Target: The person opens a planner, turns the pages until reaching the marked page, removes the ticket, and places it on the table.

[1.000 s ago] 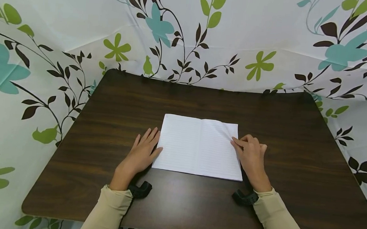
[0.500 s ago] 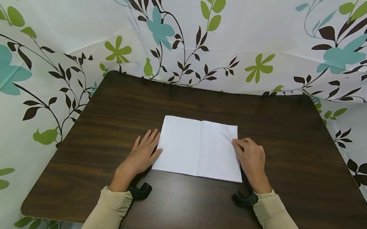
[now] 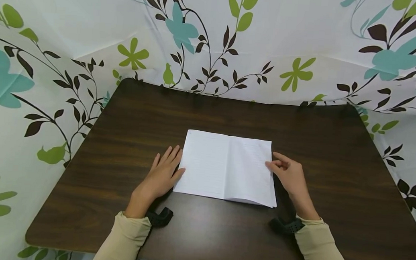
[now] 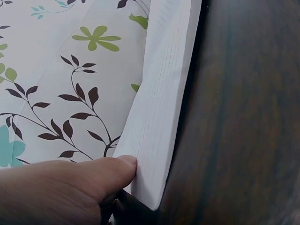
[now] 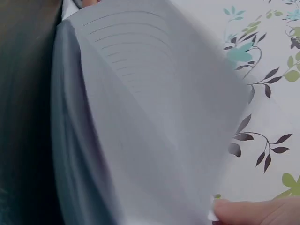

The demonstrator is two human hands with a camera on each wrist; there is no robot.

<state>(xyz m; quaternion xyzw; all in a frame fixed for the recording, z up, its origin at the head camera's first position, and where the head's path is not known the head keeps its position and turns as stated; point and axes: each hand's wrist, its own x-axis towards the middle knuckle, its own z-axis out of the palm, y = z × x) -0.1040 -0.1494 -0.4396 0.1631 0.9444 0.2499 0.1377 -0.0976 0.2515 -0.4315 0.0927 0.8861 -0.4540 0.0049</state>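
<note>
An open notebook [image 3: 203, 166] with blank lined pages lies near the middle of the table. Flat beside its left edge, my left hand [image 3: 159, 177] has its fingers straight and its thumb resting on the page margin; the left wrist view shows that thumb [image 4: 119, 171] on the paper's edge. My right hand [image 3: 291, 178] pinches the outer edge of the right page [image 3: 248, 169] between thumb and fingers. That page bows up slightly, leaving a gap along its lower edge. In the right wrist view the lifted page [image 5: 164, 122] curves above the pages beneath, with the thumb [image 5: 253, 211] at its edge.
The dark wooden table [image 3: 222, 235] extends around the notebook on all sides. Behind and beside it hangs a white curtain [image 3: 265, 37] with leaf and flower prints. A dark wrist strap [image 3: 160, 217] is on the left wrist, and another [image 3: 286, 226] on the right.
My right hand has shifted slightly right, and its index finger now stands apart. The right page has risen from lying nearly flat. My left hand stays in place.
</note>
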